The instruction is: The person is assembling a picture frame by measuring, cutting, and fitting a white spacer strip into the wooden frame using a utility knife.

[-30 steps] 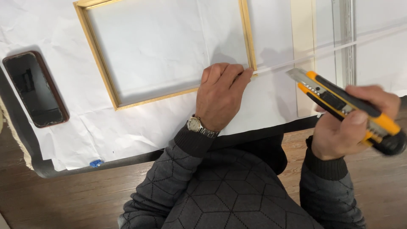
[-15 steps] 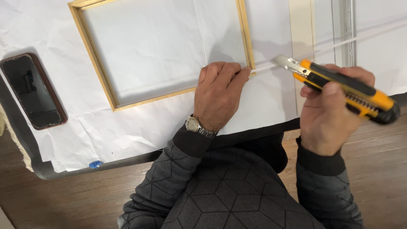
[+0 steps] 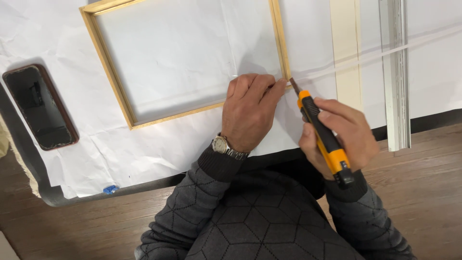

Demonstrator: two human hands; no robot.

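Observation:
A light wooden frame (image 3: 111, 84) lies on a creased white sheet (image 3: 144, 154). My left hand (image 3: 250, 110), with a wristwatch, presses flat on the sheet at the frame's near right corner, fingertips touching the wood. My right hand (image 3: 339, 135) grips an orange and black utility knife (image 3: 320, 135). Its extended blade tip meets the sheet just right of that corner, beside my left fingertips. A thin straight crease or line runs from there to the upper right.
A dark phone in a brown case (image 3: 41, 108) lies face up at the left. A cream strip (image 3: 345, 48) and a long metal ruler (image 3: 397, 72) lie upright at the right. A small blue object (image 3: 110, 189) sits at the sheet's near edge. Wooden floor (image 3: 72, 226) surrounds the sheet.
My right hand has swung the knife in from the right and turned it, bringing the blade tip down to the frame's corner. My left hand has stayed in place.

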